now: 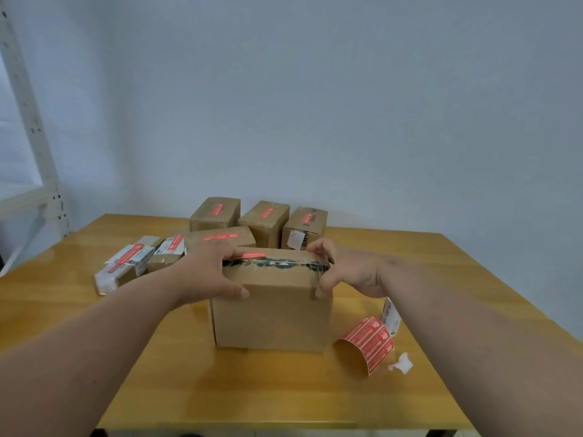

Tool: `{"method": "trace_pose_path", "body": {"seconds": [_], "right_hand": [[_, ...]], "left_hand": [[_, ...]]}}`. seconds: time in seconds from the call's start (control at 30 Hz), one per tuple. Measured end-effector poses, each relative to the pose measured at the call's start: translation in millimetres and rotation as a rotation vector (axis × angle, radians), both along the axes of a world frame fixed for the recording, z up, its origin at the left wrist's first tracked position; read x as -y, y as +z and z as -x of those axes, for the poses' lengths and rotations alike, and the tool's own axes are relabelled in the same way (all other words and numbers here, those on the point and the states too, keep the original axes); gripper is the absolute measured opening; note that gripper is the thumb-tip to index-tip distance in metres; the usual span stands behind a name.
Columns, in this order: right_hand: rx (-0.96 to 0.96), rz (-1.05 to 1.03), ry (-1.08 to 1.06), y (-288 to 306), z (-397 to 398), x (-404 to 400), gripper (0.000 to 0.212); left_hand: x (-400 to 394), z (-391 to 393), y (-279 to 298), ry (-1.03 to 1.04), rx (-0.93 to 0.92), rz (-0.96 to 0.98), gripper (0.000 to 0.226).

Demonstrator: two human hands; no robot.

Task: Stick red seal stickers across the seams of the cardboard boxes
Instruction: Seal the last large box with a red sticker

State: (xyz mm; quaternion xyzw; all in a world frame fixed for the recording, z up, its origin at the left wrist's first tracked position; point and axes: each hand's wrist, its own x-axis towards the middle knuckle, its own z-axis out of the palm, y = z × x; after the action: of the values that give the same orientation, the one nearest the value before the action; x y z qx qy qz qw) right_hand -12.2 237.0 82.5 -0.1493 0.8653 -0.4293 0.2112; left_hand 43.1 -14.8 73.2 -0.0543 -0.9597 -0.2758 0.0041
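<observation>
Both hands on the front box, sticker going down across its seam.

Head view: your left hand (210,272) grips the cardboard box (273,313) at its nine o'clock top corner, thumb down the front face, fingers over the top beside the red seal sticker (250,255). Your right hand (342,269) curls round the three o'clock top edge, pinching there. The sticker lies just behind the dark tape (274,264) on the seam, so it may miss the seam altogether. Press unevenly and it could wrinkle or lift off the glossy tape. The sticker strip (367,343) curls on the table (284,392) at four o'clock; your forearm could sweep it off. Sealed boxes (265,220) stand at twelve o'clock.
</observation>
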Motion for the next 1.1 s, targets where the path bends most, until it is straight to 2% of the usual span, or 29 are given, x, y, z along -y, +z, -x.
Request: {"method": "trace_pose_path", "body": {"seconds": [0.13,0.27,0.33,0.5,0.63,0.73,0.87,1.0,1.1], "right_hand": [[-0.137,-0.109,-0.058,8,-1,4,0.054],[-0.336,-0.218,-0.070,12,-1,18,0.039],[-0.430,-0.246,-0.061,11,-1,27,0.033],[-0.573,-0.308,0.012,3,1,51,0.032],[-0.560,-0.300,0.059,0,5,63,0.023],[-0.434,-0.212,0.018,4,7,65,0.012],[-0.322,-0.154,-0.016,8,8,69,0.011],[-0.322,-0.157,-0.072,6,11,77,0.006],[-0.307,-0.129,-0.090,4,13,80,0.011]], "left_hand": [[2,2,1,0.045,-0.006,-0.071,0.055],[0,8,-2,0.108,-0.061,-0.186,0.031],[-1,10,-3,0.126,-0.057,-0.197,0.034],[0,13,-5,0.138,0.042,-0.225,0.063],[1,14,-6,0.094,0.115,-0.305,0.068],[2,18,-1,0.097,0.127,-0.292,0.067],[3,23,2,0.098,0.168,-0.282,0.068],[4,25,1,0.096,0.198,-0.298,0.069],[7,27,0,0.095,0.211,-0.309,0.071]]}}
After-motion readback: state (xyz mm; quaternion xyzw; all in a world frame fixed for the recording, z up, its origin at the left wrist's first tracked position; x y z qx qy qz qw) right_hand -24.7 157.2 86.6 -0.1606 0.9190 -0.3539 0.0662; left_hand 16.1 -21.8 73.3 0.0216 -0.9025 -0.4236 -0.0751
